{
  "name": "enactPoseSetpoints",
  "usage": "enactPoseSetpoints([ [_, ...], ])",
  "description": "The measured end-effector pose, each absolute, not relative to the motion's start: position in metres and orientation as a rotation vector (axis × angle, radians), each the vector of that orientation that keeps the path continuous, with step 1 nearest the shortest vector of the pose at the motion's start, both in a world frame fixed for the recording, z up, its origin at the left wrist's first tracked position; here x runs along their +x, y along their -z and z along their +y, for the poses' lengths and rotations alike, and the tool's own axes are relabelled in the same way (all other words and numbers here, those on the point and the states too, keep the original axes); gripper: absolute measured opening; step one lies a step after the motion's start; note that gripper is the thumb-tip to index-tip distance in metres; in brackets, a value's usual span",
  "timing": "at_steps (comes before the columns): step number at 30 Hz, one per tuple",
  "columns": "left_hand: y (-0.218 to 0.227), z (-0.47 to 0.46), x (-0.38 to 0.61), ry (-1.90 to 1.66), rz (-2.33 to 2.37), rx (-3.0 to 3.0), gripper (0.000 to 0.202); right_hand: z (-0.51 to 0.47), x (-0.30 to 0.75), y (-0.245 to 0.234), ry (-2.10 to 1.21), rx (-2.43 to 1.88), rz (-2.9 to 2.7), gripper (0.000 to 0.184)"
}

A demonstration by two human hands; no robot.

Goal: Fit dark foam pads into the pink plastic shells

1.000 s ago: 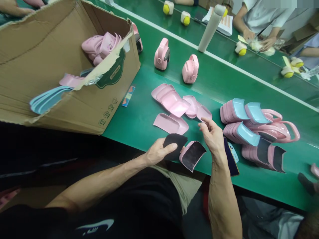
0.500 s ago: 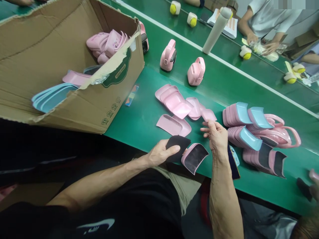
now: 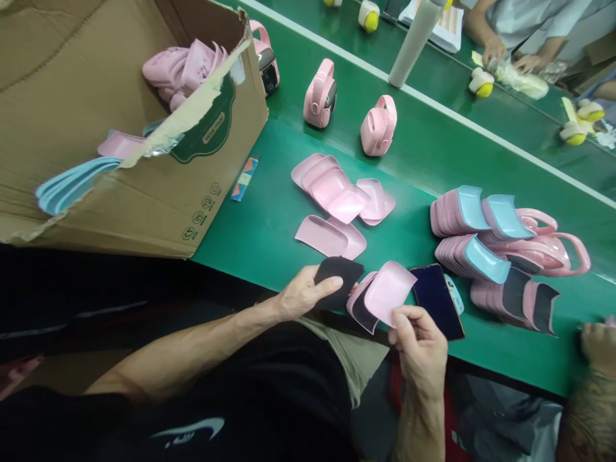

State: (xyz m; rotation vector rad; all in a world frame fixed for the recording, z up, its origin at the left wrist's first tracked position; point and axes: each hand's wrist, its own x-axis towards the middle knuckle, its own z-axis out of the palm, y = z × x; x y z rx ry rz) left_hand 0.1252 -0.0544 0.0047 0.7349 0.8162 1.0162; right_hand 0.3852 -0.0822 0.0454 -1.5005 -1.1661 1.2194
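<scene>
My left hand [image 3: 305, 294] is closed on a thin black sheet [image 3: 339, 273], thumb on top. Its fingers reach under toward a pink curved panel with a black inner face [image 3: 360, 305], at the table's front edge. Between thumb and fingertips, my right hand [image 3: 421, 337] pinches a plain pink curved panel [image 3: 391, 289] by its lower corner. That panel is held over the black-faced one and partly covers it; whether they touch I cannot tell. Beyond my hands several loose pink panels [image 3: 332, 183] overlap on the green table [image 3: 269, 231].
A large cardboard box [image 3: 226, 186] with pink and blue panels stands left. Nested stacks of pink panels [image 3: 447, 215] and a phone [image 3: 437, 301] are on the right. Pink handled cases [image 3: 378, 128] stand behind. A co-worker's hand [image 3: 599, 343] rests at the right edge.
My right hand has lifted a pink panel from the right of the loose pile and brought it toward me, over the black-faced panel. My left hand keeps its hold. The phone is now more exposed.
</scene>
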Motion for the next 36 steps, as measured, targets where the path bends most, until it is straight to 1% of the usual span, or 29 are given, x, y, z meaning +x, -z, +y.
enactPoseSetpoints([
  [6,-0.007,-0.054,0.126,-1.013,0.836,0.724,0.049,-0.096,0.375,-0.036,-1.129,-1.559,-1.331,0.024],
  [13,-0.006,-0.055,0.127,-1.014,0.864,0.73,0.052,-0.097,0.379,-0.034,-1.165,-1.56,-1.387,0.027],
  [15,-0.006,-0.055,0.126,-1.013,0.86,0.734,0.052,-0.097,0.38,-0.032,-1.13,-1.599,-1.313,0.03],
  [19,-0.006,-0.056,0.126,-1.01,0.851,0.749,0.051,-0.09,0.38,-0.03,-1.084,-1.723,-1.171,0.042],
  [25,-0.008,-0.056,0.125,-0.998,0.843,0.757,0.051,-0.079,0.374,-0.035,-1.134,-1.833,-1.255,0.053],
  [31,-0.011,-0.056,0.125,-1.021,0.829,0.756,0.049,-0.076,0.375,-0.039,-1.101,-1.877,-1.311,0.056],
  [36,-0.016,-0.057,0.128,-1.028,0.799,0.616,0.051,-0.075,0.378,-0.043,-1.143,-1.863,-1.318,0.056],
])
